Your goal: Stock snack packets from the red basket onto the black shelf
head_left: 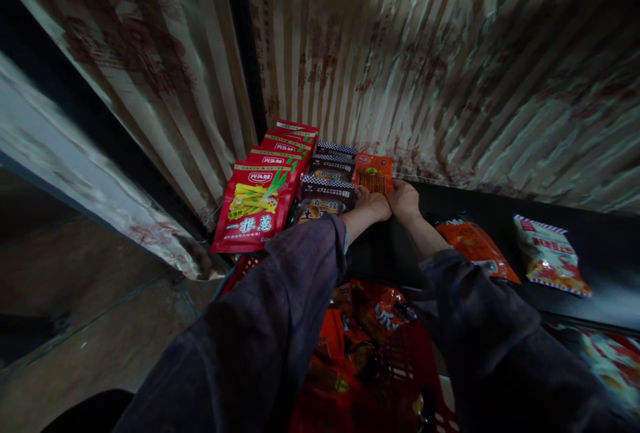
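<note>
An orange snack bag (pixel 374 169) stands at the back of the black shelf (pixel 380 246), leaning toward the striped wall covering. My left hand (pixel 371 207) grips its lower left edge, and my right hand (pixel 404 199) has its fingers closed on the lower right edge. Just left of it is a row of dark snack bags with checkered tops (pixel 327 189), one behind another. Further left, several red snack bags (pixel 255 209) with green onions printed on them overlap in a slanted row. My fingers hide the lower part of the orange bag.
On the shelf to the right lie an orange-red snack bag (pixel 475 246) and a white snack bag (pixel 553 256). Below my arms, a red basket (pixel 443 396) holds several orange and red packets. A dark upright post (pixel 245 39) stands at the back left corner.
</note>
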The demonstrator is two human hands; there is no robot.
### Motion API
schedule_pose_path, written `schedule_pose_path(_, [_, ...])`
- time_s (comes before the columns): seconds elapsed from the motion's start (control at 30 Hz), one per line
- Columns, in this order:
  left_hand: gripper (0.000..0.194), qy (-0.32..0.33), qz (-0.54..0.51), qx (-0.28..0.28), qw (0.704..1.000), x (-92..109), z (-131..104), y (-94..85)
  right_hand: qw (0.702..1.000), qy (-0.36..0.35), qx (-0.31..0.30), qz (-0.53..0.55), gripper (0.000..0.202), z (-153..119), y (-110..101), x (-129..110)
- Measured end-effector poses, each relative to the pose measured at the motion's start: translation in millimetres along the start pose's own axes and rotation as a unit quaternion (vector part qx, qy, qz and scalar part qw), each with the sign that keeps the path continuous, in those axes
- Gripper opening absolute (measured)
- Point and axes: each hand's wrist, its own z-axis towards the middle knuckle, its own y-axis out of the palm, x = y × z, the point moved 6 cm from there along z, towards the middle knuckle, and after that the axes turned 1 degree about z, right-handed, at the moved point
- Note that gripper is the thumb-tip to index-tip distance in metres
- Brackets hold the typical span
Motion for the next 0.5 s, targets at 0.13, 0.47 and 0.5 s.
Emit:
schedule_pose_path(0.13, [0.040, 0.020, -0.026, -0.005, 0.999, 12.1, -28.8, -15.3, 0.999, 0.011, -0.009, 0.034, 0.043, -19.0, -18.7, -11.2])
schedule_pose_path(0.47, [0.030, 0.134, -0.109, -0.056, 0.983, -16.4, -172.3, 6.8, 0.953, -0.103, -0.128, 0.256, 0.036, -196.8, -57.5, -42.9])
schedule_pose_path(0.5, [0.030, 0.127, -0.110, -0.068, 0.983, -27.5, -188.8, 16.6, 0.949, -0.112, -0.139, 0.258, 0.036, -219.4, -53.7, -44.2])
